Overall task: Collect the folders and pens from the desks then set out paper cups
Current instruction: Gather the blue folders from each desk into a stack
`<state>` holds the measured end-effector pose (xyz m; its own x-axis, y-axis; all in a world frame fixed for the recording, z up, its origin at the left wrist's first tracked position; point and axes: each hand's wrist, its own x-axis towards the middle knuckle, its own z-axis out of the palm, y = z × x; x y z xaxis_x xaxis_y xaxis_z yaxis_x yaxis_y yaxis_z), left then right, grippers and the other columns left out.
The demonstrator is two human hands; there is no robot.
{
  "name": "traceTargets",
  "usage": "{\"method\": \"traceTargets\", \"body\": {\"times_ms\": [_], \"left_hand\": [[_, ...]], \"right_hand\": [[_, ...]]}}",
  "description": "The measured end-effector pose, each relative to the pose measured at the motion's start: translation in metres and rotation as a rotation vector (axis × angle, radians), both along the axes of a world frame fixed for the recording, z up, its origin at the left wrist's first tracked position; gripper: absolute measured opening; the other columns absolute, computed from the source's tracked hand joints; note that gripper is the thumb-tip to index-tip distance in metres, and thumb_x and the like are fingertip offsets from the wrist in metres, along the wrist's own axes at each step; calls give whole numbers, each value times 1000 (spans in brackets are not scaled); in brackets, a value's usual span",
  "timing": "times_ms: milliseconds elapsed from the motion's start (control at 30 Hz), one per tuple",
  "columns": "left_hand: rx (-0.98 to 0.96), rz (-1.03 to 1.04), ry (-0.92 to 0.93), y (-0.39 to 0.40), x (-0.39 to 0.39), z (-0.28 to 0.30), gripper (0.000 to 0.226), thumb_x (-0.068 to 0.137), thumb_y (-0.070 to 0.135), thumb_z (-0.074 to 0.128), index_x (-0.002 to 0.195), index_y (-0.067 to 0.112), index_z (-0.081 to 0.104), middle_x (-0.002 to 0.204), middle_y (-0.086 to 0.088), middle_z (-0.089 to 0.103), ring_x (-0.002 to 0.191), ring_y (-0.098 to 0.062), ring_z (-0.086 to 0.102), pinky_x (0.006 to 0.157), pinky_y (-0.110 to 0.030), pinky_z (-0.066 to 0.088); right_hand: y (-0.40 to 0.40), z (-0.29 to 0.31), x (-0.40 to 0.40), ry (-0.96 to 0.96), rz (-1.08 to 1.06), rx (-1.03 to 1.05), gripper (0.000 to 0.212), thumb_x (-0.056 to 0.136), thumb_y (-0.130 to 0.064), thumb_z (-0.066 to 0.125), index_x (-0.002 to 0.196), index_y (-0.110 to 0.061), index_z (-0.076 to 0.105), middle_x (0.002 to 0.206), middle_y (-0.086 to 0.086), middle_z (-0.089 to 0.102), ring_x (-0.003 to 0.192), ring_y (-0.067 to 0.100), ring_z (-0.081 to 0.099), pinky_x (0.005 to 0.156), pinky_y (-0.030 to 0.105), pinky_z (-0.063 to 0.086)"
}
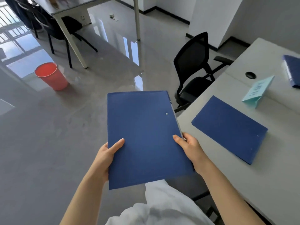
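I hold a blue folder (144, 135) in front of me over the floor. My left hand (105, 156) grips its left edge with the thumb on the cover, and my right hand (190, 148) grips its right edge near a metal stud. A second blue folder (230, 127) lies flat on the white desk (276, 184) to my right. At the far right edge of the desk a third blue folder (292, 70) is partly cut off. No pens or paper cups are visible.
A light teal folded name card (258, 90) stands on the desk near a round cable hole (250, 75). A black office chair (194, 69) sits at the desk's far end. A red bin (51, 76) stands on the glossy floor at left, with another table and chairs behind it.
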<state>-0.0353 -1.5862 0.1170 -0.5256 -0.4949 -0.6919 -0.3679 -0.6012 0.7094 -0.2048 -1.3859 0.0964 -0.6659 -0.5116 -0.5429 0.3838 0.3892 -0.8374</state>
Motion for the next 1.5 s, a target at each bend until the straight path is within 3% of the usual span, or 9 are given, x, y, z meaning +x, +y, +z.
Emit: {"method": "traceTargets", "body": {"times_ms": [333, 467, 633, 833, 1133, 1233, 1300, 1367, 1500], "left_hand": [[-11, -120, 8, -94, -157, 4, 30, 89, 29, 66, 114, 13, 65, 100, -10, 76, 82, -31, 74, 66, -40, 59], [-6, -184, 0, -130, -206, -2, 31, 88, 29, 67, 115, 13, 64, 100, -10, 76, 85, -32, 73, 69, -41, 58], [-11, -308, -4, -188, -271, -12, 30, 88, 28, 67, 114, 14, 65, 100, -9, 76, 84, -31, 74, 68, -40, 58], [-20, -484, 8, -263, -343, -6, 19, 89, 22, 66, 107, 14, 67, 96, -9, 76, 75, -27, 74, 57, -37, 59], [-50, -713, 8, -311, -422, -9, 24, 88, 22, 68, 110, 14, 66, 99, -9, 76, 80, -28, 74, 65, -38, 58], [-49, -737, -11, -311, -435, -11, 24, 87, 24, 69, 109, 14, 66, 94, -7, 77, 78, -27, 74, 66, -37, 58], [-58, -752, -16, -308, -446, -11, 24, 87, 25, 69, 109, 13, 66, 91, -6, 77, 75, -25, 74, 65, -37, 57], [-55, -773, -15, -304, -455, -12, 24, 88, 25, 69, 109, 13, 66, 89, -6, 77, 74, -25, 74, 64, -37, 57], [-44, -800, -3, -298, -470, -11, 25, 88, 25, 68, 109, 13, 66, 91, -6, 77, 76, -26, 73, 63, -37, 57]], "right_hand": [[-62, -29, -155, 3, -90, 156, 31, 98, -33, 48, 93, -7, 65, 86, 4, 66, 84, 21, 62, 80, 33, 54], [-61, -73, -190, 165, -203, 556, 32, 96, -24, 43, 74, -3, 51, 76, 8, 50, 77, 26, 48, 64, 33, 39], [-62, -135, -207, 106, -286, 894, 38, 94, -21, 42, 120, 7, 48, 128, 21, 47, 111, 36, 50, 92, 43, 43], [-94, -156, -202, 40, -345, 1001, 46, 97, -17, 40, 135, 9, 34, 144, 25, 30, 132, 37, 32, 109, 42, 27], [-169, -147, -184, -58, -512, 756, 45, 102, -16, 37, 144, 0, 35, 157, 14, 22, 140, 31, 31, 109, 36, 29], [-178, -141, -182, -121, -888, 601, 36, 98, -14, 42, 128, 3, 53, 139, 20, 50, 126, 35, 48, 105, 42, 38], [-179, -140, -179, -268, -1270, 458, 25, 95, -11, 44, 110, 3, 59, 113, 23, 61, 98, 36, 59, 87, 45, 51], [-177, -139, -172, -556, -1608, 141, 17, 94, -9, 45, 108, -3, 53, 100, 18, 56, 78, 28, 55, 68, 35, 49], [-176, -133, -168, -837, -1778, -333, 41, 96, -15, 53, 131, 0, 39, 117, 20, 45, 113, 32, 54, 97, 39, 47]]}}
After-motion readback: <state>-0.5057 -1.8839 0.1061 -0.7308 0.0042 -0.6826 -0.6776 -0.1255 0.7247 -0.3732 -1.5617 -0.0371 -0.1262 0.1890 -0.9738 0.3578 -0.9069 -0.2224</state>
